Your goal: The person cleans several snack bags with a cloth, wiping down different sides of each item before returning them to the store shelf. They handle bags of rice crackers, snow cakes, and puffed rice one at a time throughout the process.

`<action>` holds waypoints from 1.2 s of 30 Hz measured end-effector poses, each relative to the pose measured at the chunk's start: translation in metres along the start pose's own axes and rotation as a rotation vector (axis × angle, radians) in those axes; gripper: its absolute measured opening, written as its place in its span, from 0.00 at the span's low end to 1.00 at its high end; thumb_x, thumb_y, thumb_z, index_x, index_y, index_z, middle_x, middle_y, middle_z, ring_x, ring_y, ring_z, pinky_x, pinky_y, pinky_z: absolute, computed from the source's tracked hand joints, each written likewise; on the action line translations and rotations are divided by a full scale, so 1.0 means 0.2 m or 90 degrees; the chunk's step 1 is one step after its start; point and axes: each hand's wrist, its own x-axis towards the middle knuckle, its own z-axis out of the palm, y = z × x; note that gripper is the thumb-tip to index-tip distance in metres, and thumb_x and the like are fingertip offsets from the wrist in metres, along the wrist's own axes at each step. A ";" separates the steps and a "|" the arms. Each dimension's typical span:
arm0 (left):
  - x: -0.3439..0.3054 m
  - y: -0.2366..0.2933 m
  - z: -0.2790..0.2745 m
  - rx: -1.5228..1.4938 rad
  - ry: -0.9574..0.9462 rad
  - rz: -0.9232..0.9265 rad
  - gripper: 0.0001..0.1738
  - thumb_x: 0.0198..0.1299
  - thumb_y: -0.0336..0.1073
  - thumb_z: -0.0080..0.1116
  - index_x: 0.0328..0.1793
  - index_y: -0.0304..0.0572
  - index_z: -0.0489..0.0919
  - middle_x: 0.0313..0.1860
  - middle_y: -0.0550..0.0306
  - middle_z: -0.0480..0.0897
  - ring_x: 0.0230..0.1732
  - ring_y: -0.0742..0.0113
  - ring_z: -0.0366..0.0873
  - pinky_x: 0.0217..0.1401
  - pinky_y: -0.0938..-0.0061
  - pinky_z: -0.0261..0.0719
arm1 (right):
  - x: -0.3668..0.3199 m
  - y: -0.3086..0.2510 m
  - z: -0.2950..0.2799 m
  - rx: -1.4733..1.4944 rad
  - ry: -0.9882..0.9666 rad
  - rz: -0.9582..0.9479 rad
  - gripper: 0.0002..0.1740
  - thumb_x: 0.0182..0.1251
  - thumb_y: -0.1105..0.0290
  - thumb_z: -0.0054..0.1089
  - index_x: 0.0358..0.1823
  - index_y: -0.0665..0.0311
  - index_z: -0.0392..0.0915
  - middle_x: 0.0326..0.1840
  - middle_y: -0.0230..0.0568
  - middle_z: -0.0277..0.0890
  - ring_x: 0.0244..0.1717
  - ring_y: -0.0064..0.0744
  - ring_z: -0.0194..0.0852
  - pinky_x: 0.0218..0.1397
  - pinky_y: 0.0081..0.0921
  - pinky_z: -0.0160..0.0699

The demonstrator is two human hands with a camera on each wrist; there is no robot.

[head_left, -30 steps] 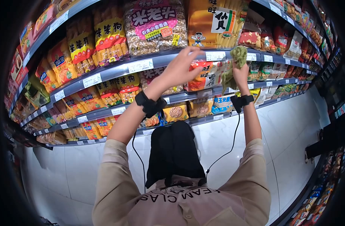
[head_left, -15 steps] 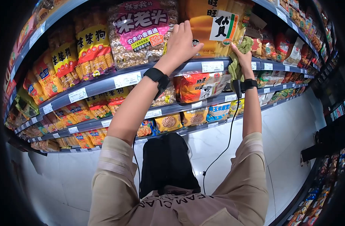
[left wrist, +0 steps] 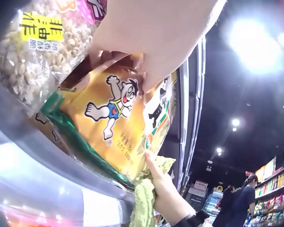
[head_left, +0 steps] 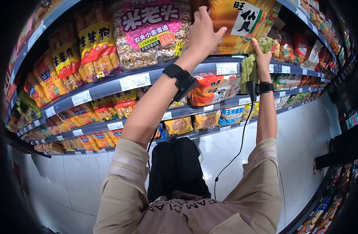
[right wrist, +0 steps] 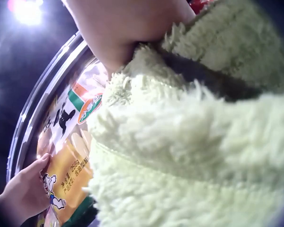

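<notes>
In the head view, my left hand (head_left: 202, 37) holds the left side of an orange-gold snack bag (head_left: 227, 41) on the upper shelf, its thumb against the front. The right wrist view shows the same hand (right wrist: 26, 194) with its thumb at the bag's edge beside a cartoon figure. My right hand (head_left: 262, 58) grips a fluffy green cloth (head_left: 248, 74), one digit reaching up to the bag's lower right corner. That cloth (right wrist: 194, 142) fills most of the right wrist view. In the left wrist view, the bag (left wrist: 116, 151) stands leaning, its bottom edge green.
A large puffed-grain bag (head_left: 147, 43) with a pink label stands left of the orange bag. A shelf lip with price tags (head_left: 135, 82) runs below. Lower shelves hold more snack bags (head_left: 205, 119). Cables hang from both wrist cameras. Other people (left wrist: 236, 203) stand farther down the aisle.
My left hand has moved up from in front of the shelf and taken hold of the orange bag's left side. The right hand has brought the green cloth beside the bag's lower right corner.
</notes>
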 end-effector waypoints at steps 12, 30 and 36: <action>-0.03 0.11 -0.13 -0.573 0.002 -0.210 0.36 0.46 0.39 0.70 0.54 0.30 0.60 0.44 0.48 0.77 0.42 0.69 0.78 0.46 0.76 0.78 | -0.07 -0.40 -0.18 -0.044 -0.060 0.039 0.13 0.57 0.67 0.65 0.38 0.69 0.77 0.34 0.34 0.78 0.32 0.19 0.74 0.36 0.16 0.72; -1.56 0.08 -1.06 -0.684 0.140 -0.751 0.32 0.44 0.23 0.63 0.58 0.36 0.65 0.47 0.51 0.77 0.46 0.63 0.78 0.50 0.71 0.78 | -1.53 -0.64 -0.42 0.017 -0.291 0.412 0.27 0.54 0.72 0.65 0.53 0.69 0.62 0.42 0.35 0.67 0.42 0.23 0.66 0.43 0.21 0.70; -2.01 0.11 -1.24 -0.680 0.106 -0.856 0.33 0.44 0.23 0.62 0.59 0.36 0.63 0.49 0.50 0.75 0.48 0.61 0.78 0.51 0.69 0.78 | -1.98 -0.73 -0.42 -0.053 -0.219 0.518 0.34 0.51 0.71 0.69 0.51 0.66 0.52 0.39 0.38 0.64 0.38 0.25 0.66 0.40 0.23 0.70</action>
